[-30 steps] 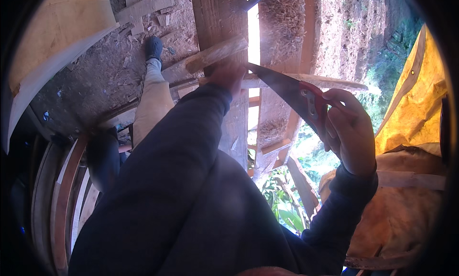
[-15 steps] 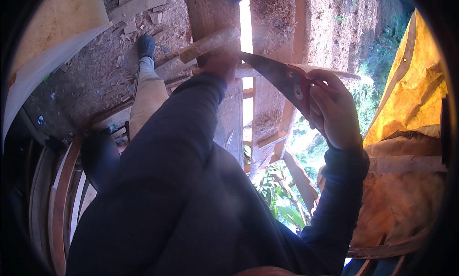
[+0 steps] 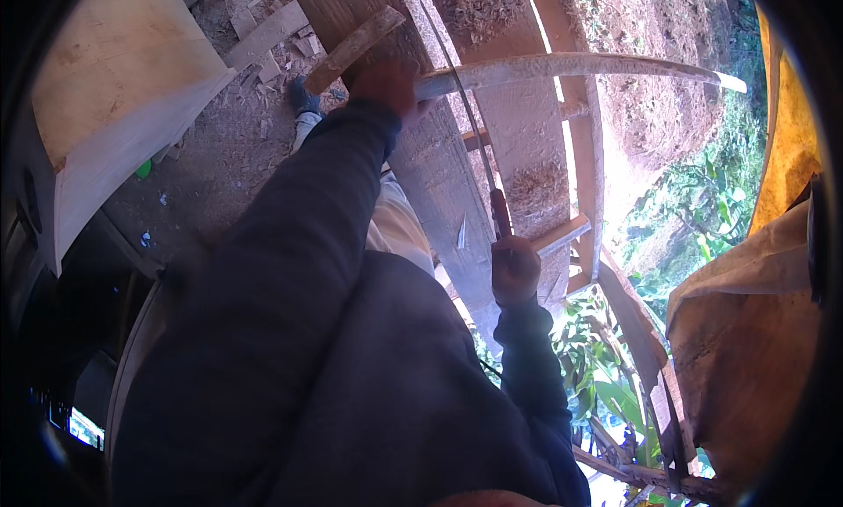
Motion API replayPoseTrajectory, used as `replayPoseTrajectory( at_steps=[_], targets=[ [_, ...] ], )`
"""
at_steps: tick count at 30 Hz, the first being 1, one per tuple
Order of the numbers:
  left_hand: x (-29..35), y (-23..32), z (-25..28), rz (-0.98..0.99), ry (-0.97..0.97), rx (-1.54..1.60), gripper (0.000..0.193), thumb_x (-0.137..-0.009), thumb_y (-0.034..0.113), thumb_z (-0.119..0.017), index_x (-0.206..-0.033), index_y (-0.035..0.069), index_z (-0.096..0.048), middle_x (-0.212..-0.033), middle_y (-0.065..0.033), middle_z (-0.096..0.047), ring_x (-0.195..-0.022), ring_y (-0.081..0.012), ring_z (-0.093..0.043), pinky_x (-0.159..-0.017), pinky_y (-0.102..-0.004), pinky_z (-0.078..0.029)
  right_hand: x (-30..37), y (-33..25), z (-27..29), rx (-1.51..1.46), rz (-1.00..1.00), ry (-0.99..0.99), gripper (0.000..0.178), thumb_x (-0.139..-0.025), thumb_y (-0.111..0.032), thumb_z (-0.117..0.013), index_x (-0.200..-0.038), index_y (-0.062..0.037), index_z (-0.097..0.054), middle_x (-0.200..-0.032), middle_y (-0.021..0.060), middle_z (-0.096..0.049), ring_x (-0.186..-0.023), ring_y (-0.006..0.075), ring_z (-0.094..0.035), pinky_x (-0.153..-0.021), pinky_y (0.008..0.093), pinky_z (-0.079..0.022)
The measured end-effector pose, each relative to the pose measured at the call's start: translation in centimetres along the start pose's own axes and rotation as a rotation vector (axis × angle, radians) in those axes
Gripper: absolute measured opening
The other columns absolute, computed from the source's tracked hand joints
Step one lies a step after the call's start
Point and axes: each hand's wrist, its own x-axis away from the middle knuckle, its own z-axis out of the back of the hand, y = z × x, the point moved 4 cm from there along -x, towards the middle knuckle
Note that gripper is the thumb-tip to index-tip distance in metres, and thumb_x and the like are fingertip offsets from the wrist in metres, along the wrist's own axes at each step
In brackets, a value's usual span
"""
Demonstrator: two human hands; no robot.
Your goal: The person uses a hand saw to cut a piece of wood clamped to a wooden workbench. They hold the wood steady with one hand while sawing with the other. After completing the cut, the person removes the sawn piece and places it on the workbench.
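Observation:
My right hand (image 3: 515, 270) is closed around the handle of a handsaw (image 3: 477, 138), seen nearly edge-on. Its narrow blade runs away from me and crosses a long pale wooden strip (image 3: 571, 65), just right of my left hand (image 3: 386, 87). That hand grips the strip near its left end; its fingers are dim and partly hidden. Under both lies a bench of wide planks (image 3: 439, 178) with gaps between them. A short piece of wood (image 3: 356, 49) lies on the planks just beyond my left hand.
Sawdust (image 3: 544, 195) covers parts of the planks. A large pale curved panel (image 3: 132, 77) stands at the left. Wood scraps (image 3: 268, 33) litter the ground beyond. Yellow sheeting (image 3: 786, 129) hangs at the right, with green plants (image 3: 623, 393) below the bench.
My right hand has come left and nearer me. The saw has turned from slanting broadside to edge-on across the strip. The view has shifted, and more of the strip shows.

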Motion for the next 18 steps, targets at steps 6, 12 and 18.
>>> replayPoseTrajectory(
  at_steps=[6,12,18],
  targets=[
    [-0.3,-0.2,-1.8,0.005,0.095,-0.249,0.061,-0.092,0.064,-0.071,-0.12,0.009,-0.069,-0.111,-0.0165,-0.073,-0.106,-0.0355,-0.073,-0.093,-0.0508,-0.058,-0.4,3.0,-3.1,-0.032,0.167,0.009,0.019,-0.089,0.004,-0.071,-0.103,-0.0087,-0.072,-0.086,0.0141,-0.071,-0.079,0.0356,-0.072,-0.076,0.0422,-0.058],
    [0.1,0.1,-1.0,-0.015,0.184,-0.113,0.06,-0.089,0.063,-0.076,-0.114,0.009,-0.072,-0.109,-0.0174,-0.074,-0.1,-0.0377,-0.074,-0.088,-0.0522,-0.059,0.3,3.4,-0.8,-0.102,0.17,-0.017,0.018,-0.087,0.002,-0.072,-0.098,-0.0121,-0.073,-0.074,0.0111,-0.064,-0.067,0.0356,-0.066,-0.062,0.0447,-0.05],
    [0.5,-0.2,-1.0,-0.039,0.217,-0.02,0.059,-0.087,0.062,-0.079,-0.109,0.008,-0.073,-0.106,-0.0171,-0.074,-0.1,-0.0363,-0.073,-0.089,-0.0499,-0.058,2.4,2.3,1.7,-0.018,0.225,-0.156,0.016,-0.089,0.005,-0.065,-0.096,-0.0088,-0.071,-0.075,0.011,-0.065,-0.067,0.0295,-0.066,-0.062,0.0408,-0.051]
  ],
)
